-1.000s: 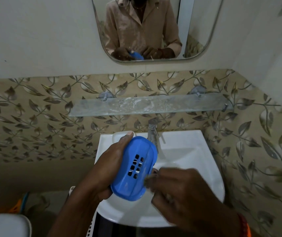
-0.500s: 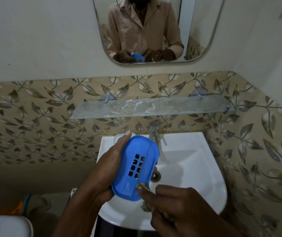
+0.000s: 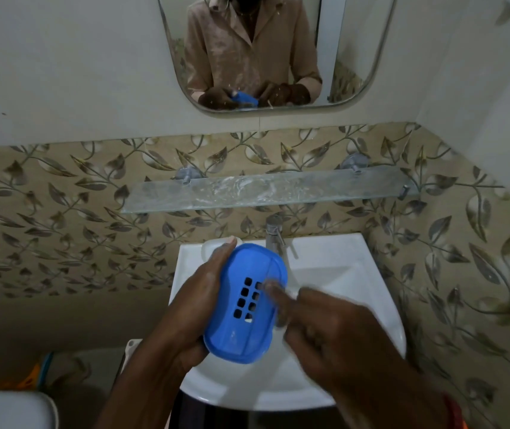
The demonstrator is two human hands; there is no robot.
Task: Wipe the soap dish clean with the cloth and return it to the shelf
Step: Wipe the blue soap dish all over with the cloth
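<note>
Left hand (image 3: 198, 300) fingers curled round one blue soap dish (image 3: 246, 301), held over one white sink (image 3: 355, 274). Right hand (image 3: 334, 332) blurred, fingertips (image 3: 273, 289) touching dish; grip unclear. One glass shelf (image 3: 266, 190) above, one tap (image 3: 273, 233).

A person's left hand (image 3: 199, 300) grips the blue soap dish (image 3: 247, 303) from its left side, fingertips curled over the top edge, while the blurred right hand (image 3: 337, 332) extends fingers (image 3: 273, 291) onto its face.
</note>
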